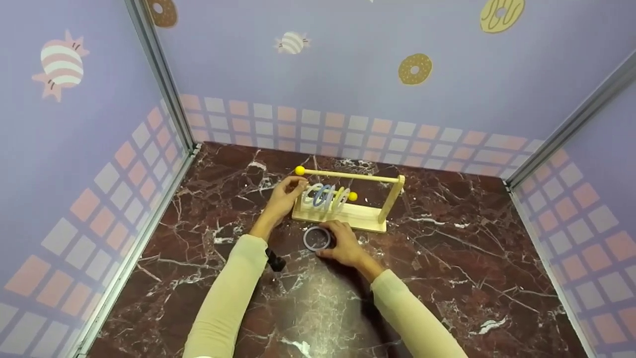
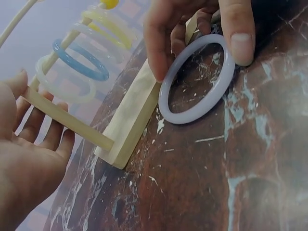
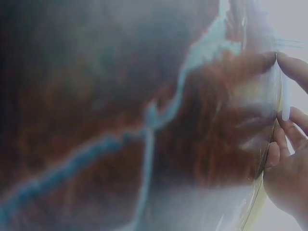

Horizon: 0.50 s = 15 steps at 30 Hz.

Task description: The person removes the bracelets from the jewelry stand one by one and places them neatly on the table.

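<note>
A pale wooden bangle stand (image 1: 365, 217) has two rods ending in yellow balls. Several bangles, among them a blue bangle (image 2: 99, 75), hang on its lower rod; the upper rod (image 1: 348, 175) carries none. My left hand (image 1: 285, 199) holds the stand's left upright (image 2: 67, 119), thumb on one side and fingers behind. In front of the base, my right hand (image 1: 343, 243) pinches a lavender bangle (image 2: 183, 118) between thumb and fingers, its ring tilted close over the table. The right wrist view shows mostly blurred tabletop, with fingers at its right edge.
Dark red marbled table (image 1: 447, 278) lies beneath everything. Purple patterned walls (image 1: 348, 74) close it in at the back and both sides, with metal strips (image 1: 164, 74) at the corners. A black wrist device (image 1: 276, 261) sits on the left sleeve's cuff.
</note>
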Motion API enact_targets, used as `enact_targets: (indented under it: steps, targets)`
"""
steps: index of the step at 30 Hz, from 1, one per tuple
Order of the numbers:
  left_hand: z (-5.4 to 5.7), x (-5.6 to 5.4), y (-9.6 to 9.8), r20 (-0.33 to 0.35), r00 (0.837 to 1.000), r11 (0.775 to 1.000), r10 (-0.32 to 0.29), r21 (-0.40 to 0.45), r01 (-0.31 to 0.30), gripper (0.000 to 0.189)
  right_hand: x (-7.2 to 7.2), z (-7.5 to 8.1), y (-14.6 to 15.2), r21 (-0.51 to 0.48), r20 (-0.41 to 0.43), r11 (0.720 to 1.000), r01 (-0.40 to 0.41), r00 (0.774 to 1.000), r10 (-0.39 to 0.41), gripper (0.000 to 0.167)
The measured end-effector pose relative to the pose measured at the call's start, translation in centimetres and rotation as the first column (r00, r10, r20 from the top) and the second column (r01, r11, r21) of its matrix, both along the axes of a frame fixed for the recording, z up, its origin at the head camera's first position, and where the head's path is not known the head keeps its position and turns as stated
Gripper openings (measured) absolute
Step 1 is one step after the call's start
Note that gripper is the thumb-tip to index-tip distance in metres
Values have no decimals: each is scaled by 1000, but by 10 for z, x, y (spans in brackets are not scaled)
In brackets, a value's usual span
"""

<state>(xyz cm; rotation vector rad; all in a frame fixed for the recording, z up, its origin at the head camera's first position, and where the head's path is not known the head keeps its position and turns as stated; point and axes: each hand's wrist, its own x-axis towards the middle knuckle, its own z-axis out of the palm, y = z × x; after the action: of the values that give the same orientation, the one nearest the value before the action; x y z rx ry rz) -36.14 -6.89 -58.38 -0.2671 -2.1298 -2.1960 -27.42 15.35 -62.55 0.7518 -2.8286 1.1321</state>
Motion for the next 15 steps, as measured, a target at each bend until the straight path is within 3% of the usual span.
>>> enact_targets:
  steps: [4, 9, 15]
  targets:
    - [-4, -1, 1, -28, 999, 999, 17, 31, -16, 25, -1, 0, 0, 9, -11, 1000, -4, 1000, 4, 78]
    - [-8, 1, 3, -4, 1000, 998, 27, 59, -27, 25, -1, 1, 0, 13, -3, 1000, -18, 1000, 18, 77]
    - [-3, 1, 3, -1, 1000, 1000, 4, 9, -4, 33, 1, 1, 0, -8, 10, 1000, -6, 1000, 6, 77]
